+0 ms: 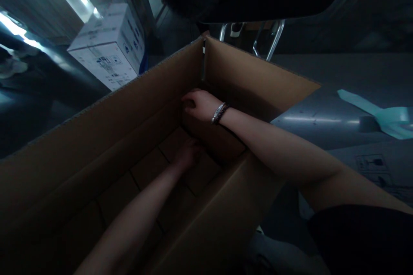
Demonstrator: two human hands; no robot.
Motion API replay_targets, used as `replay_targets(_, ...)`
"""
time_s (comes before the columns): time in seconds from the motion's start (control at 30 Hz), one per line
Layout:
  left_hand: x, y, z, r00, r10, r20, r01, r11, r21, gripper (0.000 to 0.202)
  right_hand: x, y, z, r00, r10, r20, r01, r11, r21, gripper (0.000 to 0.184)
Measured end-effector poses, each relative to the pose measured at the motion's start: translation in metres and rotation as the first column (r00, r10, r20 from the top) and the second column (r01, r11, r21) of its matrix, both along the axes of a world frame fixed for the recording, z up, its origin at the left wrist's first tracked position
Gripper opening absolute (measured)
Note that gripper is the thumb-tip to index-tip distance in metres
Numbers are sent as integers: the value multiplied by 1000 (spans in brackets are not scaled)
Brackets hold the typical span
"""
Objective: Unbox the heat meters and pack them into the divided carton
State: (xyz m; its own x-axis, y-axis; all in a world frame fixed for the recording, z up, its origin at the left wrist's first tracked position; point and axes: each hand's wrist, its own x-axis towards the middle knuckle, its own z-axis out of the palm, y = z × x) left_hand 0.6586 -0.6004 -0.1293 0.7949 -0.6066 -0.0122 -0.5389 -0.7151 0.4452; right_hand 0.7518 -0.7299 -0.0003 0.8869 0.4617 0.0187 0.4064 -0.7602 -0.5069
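Observation:
Both my arms reach down into a large open cardboard box [106, 111]. My right hand [198, 104], with bracelets on the wrist, is curled over the top of a smaller brown carton [213, 137] standing at the box's far end. My left hand [189, 152] is lower, pressed against the side of that same carton near the box floor; its fingers are lost in shadow. Several flat brown cartons [151, 167] line the bottom of the big box.
A white printed carton [109, 47] stands beyond the box at the upper left. Chrome chair legs [271, 38] show behind the far corner. A grey floor with a teal arrow mark [380, 116] lies to the right. The scene is dim.

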Motion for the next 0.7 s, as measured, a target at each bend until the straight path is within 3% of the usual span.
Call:
replay_targets(0.1, 0, -6, -7, 1000, 18, 4, -18, 999, 38, 16, 2, -2, 2, 999, -53, -4, 53, 999, 3, 39)
replay_targets(0.17, -5, -10, -11, 995, 87, 52, -90, 994, 58, 18, 5, -6, 5, 994, -94, -51, 90, 994, -68, 34)
replay_targets(0.27, -23, -9, -7, 969, 195, 150, -202, 979, 35, 25, 4, -8, 10, 951, -96, -293, 35, 978, -206, 44)
replay_targets(0.33, -41, -4, 7, 933, 166, 318, -142, 985, -96, 25, -4, -3, 11, 845, -35, -534, -54, 987, -150, 55)
replay_targets(0.4, -59, 1, 30, 839, 108, 533, 30, 969, -243, 23, -17, 7, 9, 682, 57, -729, -107, 994, -22, 61)
replay_targets(0.47, -72, 2, 54, 806, 53, 590, 118, 962, -246, 21, -29, 19, 4, 543, 155, -825, -187, 980, 61, 59)
replay_targets(0.53, -76, -3, 69, 919, 5, 395, 53, 989, -135, 19, -34, 27, -2, 502, 235, -832, -340, 939, 61, 48)
replay_targets(0.6, -70, -10, 67, 994, 81, 69, -81, 997, 5, 25, -31, 27, -8, 559, 249, -791, -468, 882, -53, 35)
replay_targets(0.63, -65, -14, 60, 987, 151, -53, -147, 987, 60, 27, -27, 25, -11, 613, 232, -756, -494, 858, -137, 32)
replay_targets(0.7, -53, -22, 41, 949, 272, -156, -257, 960, 109, 34, -15, 18, -17, 725, 194, -661, -485, 825, -289, 24)
